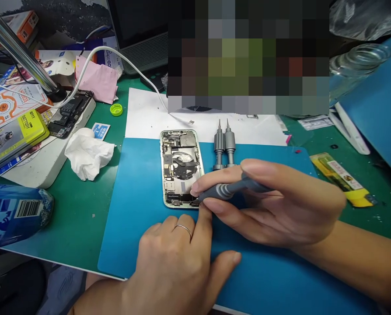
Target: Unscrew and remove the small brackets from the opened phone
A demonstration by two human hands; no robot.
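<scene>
Right grip point(281, 210): closed about one grey screwdriver point(225, 190), pinched between thumb and fingers, shaft slanting down and to the left. Its tip is at the lower right corner of the phone; exact contact too small to tell.

Left grip point(174, 258): back of the hand upward, silver ring point(183, 228) on one finger, index finger extended to the phone's lower edge, just beside the screwdriver tip, thumb spread to the right. Whether the curled fingers grasp anything cannot be told.

Phone point(185, 186), one, opened, inner parts exposed: left of the right grip, directly beyond the left grip, on a blue mat point(133, 175).

Pair of spare drivers point(229, 142), grey, side by side: beyond the right grip, slightly left.

White paper point(143, 113): farther out, beyond both grips.

Yellow packet point(343, 179): right of the right grip, on the green desk point(84, 218).

Crumpled tissue point(89, 153): left of and beyond the left grip.

Green cap point(116, 109): farther off, same side.

Blue can point(15, 214), lying on its side: well left of the left grip.
</scene>
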